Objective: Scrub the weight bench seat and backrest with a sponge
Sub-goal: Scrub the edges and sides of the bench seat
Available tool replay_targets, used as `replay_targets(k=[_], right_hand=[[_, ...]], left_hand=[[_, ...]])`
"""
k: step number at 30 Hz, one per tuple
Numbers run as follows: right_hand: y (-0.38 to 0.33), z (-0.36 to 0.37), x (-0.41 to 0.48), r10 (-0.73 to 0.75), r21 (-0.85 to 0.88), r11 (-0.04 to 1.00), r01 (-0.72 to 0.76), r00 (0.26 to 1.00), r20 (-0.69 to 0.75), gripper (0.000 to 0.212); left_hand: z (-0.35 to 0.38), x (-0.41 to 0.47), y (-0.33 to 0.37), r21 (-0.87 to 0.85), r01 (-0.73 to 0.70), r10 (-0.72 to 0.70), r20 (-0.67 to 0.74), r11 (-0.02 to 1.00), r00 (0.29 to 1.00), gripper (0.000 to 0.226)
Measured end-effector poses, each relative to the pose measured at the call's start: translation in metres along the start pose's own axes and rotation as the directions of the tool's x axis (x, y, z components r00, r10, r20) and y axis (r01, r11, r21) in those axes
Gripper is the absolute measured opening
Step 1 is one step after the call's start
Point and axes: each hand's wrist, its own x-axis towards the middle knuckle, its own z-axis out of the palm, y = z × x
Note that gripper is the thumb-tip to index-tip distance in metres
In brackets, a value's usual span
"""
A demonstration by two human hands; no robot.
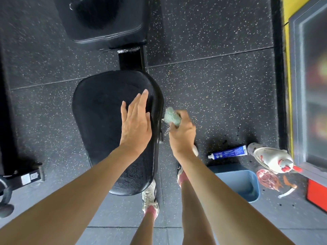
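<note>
- Both forearms (79,188) come in bare from the bottom edge, closest to my eyes, passing above my two white shoes (150,197) on the speckled rubber floor (212,76).
- My left hand (136,124) lies palm down on the right half of the black bench seat (102,121). The fingers are straight and close together, pointing away from me, with the thumb held a little apart on the left.
- My right hand (182,137) is curled round a pale green sponge (172,116). Thumb and fingers wrap its lower part, so the fluffy green end sticks out past my knuckles, and a dark grey mesh bit hangs under it.
- That sponge sits at the seat's right side edge, about level with my left palm (whether it actually touches the padding I cannot tell, the picture is smeared there).
- Beyond the seat a black frame bar (131,59) runs on to the backrest (106,20), whose near end shows at the top of the view.
- On the floor to my right lie a blue and white tube (227,152) on its side, a blue plastic basin (254,184) nearer me, and a white spray bottle (272,159) with a red nozzle further right
</note>
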Motion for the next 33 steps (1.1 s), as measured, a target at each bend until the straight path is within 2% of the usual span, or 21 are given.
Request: replay_targets(k=[3,5,7,8,11,13,15,17,20,21,24,27,29,32,33], right_hand=[[-0.015,0.015,-0.025,-0.048,-0.022,0.999,0.048,0.999,-0.007,0.035],[0.005,0.016,-0.046,-0.073,-0.06,0.995,0.079,0.993,0.094,0.036],[0.026,0.003,-0.053,-0.099,-0.136,0.981,0.138,0.96,0.262,0.036],[0.03,-0.004,-0.049,-0.082,-0.149,0.98,0.129,0.956,0.282,0.035],[0.018,-0.003,-0.027,0.019,-0.024,1.0,-0.018,0.997,0.071,0.031],[0.003,0.011,-0.024,0.119,0.068,0.99,-0.123,0.991,0.055,0.039],[-0.002,0.019,-0.034,0.171,0.088,0.98,-0.177,0.983,0.073,0.041],[0.01,0.016,-0.054,0.153,0.057,0.985,-0.163,0.977,0.151,0.037],[0.035,-0.003,-0.081,0.037,-0.049,0.999,-0.02,0.921,0.388,0.038],[0.04,-0.008,-0.079,0.04,-0.061,0.998,-0.017,0.918,0.394,0.036],[0.035,-0.006,-0.054,0.163,0.021,0.985,-0.169,0.972,0.169,0.031],[0.01,0.014,-0.053,0.204,0.114,0.969,-0.219,0.97,0.13,0.037],[0.012,0.02,-0.071,0.189,0.025,0.981,-0.194,0.971,0.146,0.039],[0.042,0.006,-0.095,0.05,-0.108,0.994,-0.009,0.924,0.378,0.04],[0.047,0.0,-0.097,0.038,-0.108,0.994,0.005,0.918,0.395,0.037]], left_hand=[[-0.001,0.001,-0.003,-0.007,0.004,-0.005,-0.009,1.0,1.0,0.06],[-0.003,0.0,-0.004,-0.005,0.002,-0.002,-0.014,1.0,1.0,0.06],[-0.004,-0.004,-0.006,-0.01,-0.017,0.016,-0.018,1.0,1.0,0.06],[-0.005,-0.005,-0.007,-0.013,-0.03,0.03,-0.017,0.999,0.999,0.059],[-0.006,-0.01,-0.011,-0.017,-0.037,0.037,-0.011,0.999,0.999,0.058],[-0.006,-0.013,-0.014,-0.017,-0.028,0.028,-0.013,0.999,1.0,0.058],[-0.005,-0.015,-0.017,-0.018,-0.036,0.036,-0.01,0.999,0.999,0.059],[-0.003,-0.02,-0.02,-0.02,-0.047,0.047,-0.006,0.999,0.999,0.06],[-0.003,-0.032,-0.022,-0.023,-0.072,0.072,-0.001,0.997,0.997,0.059],[-0.004,-0.036,-0.023,-0.023,-0.079,0.079,-0.003,0.997,0.997,0.059],[-0.008,-0.045,-0.025,-0.013,-0.089,0.088,-0.02,0.996,0.996,0.058],[-0.009,-0.049,-0.031,0.0,-0.122,0.122,0.0,0.992,0.992,0.058],[-0.008,-0.051,-0.035,0.011,-0.135,0.135,0.003,0.991,0.991,0.059],[-0.009,-0.058,-0.033,0.003,-0.162,0.162,0.014,0.987,0.987,0.058],[-0.009,-0.061,-0.033,0.002,-0.177,0.177,0.019,0.984,0.984,0.058]])
